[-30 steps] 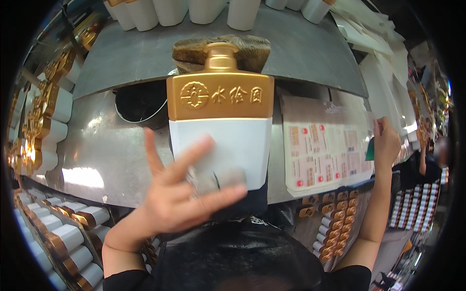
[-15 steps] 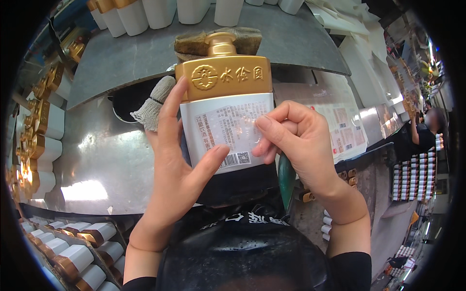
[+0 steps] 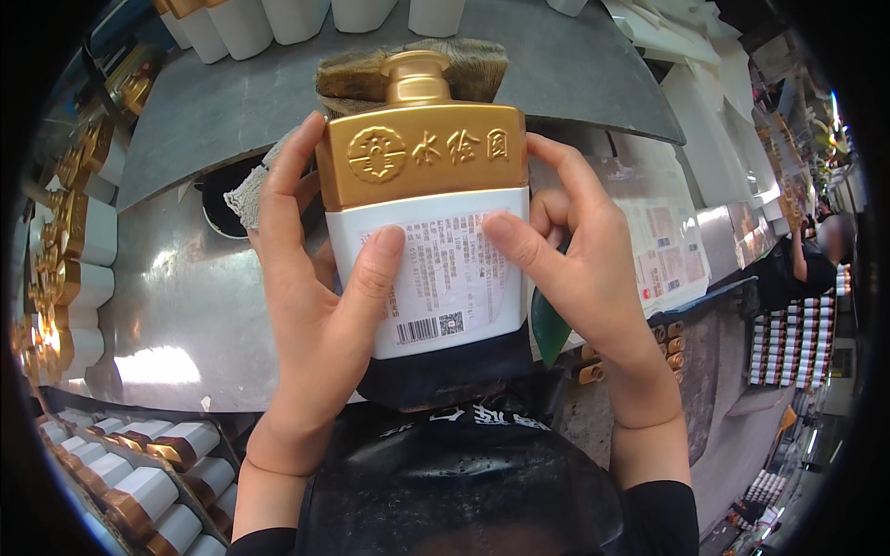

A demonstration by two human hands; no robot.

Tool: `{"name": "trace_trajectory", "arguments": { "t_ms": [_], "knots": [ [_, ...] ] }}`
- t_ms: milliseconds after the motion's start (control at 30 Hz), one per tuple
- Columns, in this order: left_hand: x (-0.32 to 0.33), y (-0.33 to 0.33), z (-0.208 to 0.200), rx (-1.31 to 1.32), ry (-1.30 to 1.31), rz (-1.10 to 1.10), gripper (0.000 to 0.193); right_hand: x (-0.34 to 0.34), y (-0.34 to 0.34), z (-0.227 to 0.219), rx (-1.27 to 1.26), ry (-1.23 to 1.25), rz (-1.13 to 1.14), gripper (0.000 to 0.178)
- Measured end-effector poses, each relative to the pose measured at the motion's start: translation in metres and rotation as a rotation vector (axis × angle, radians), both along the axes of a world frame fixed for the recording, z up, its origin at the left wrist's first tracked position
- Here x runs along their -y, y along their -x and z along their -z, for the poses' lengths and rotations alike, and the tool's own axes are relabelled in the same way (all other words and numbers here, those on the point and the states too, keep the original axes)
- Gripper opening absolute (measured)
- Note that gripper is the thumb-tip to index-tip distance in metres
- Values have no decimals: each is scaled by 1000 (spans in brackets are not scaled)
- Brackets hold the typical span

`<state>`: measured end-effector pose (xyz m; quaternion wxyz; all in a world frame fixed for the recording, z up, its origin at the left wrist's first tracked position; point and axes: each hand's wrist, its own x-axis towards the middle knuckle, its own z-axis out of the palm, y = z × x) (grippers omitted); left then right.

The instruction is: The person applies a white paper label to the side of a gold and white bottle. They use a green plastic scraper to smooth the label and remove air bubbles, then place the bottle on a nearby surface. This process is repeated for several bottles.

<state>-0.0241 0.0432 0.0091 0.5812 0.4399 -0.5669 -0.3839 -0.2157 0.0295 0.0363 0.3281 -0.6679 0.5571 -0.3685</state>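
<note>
- Head view, far left: other bottles (image 3: 93, 227) stand in a column, gold above white.
- Grey cloth (image 3: 245, 197) shows just behind the left hand (image 3: 312, 301); whether it is gripped cannot be told.
- That hand rises from a low wrist, fingers up the left side of the bottle (image 3: 426, 197), thumb on the label (image 3: 440, 269): clamped on the bottle.
- Between the hands, the bottle has its neck by a wooden block (image 3: 477, 74). Its white face bears the label, apparently placed and mostly flat; whether any edge is left unstuck cannot be seen.
- Right hand (image 3: 586, 250) clasps the opposite side, forefinger at the gold shoulder, thumb on the label's upper right. Green tool (image 3: 550, 329) hangs below, perhaps held.
- Rightward lie printed sheets (image 3: 669, 264).
</note>
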Motion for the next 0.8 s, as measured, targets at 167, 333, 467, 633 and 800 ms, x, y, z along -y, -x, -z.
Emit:
{"name": "trace_trajectory", "arguments": {
  "t_ms": [167,333,467,633,800],
  "knots": [
    [3,-3,2,-129,-83,17,64,1,4,1,119,-62,33,63],
    [-7,0,-1,19,5,-6,68,-5,4,-7,20,-142,-69,68],
    [-5,1,3,94,16,-20,70,-7,7,-3,-11,-117,-95,71],
    [-9,-9,3,-7,-26,15,64,-5,12,-4,85,-154,-143,71],
    [-6,-1,-1,31,-10,-17,60,1,3,-8,-29,-134,-94,66]
  ]
}}
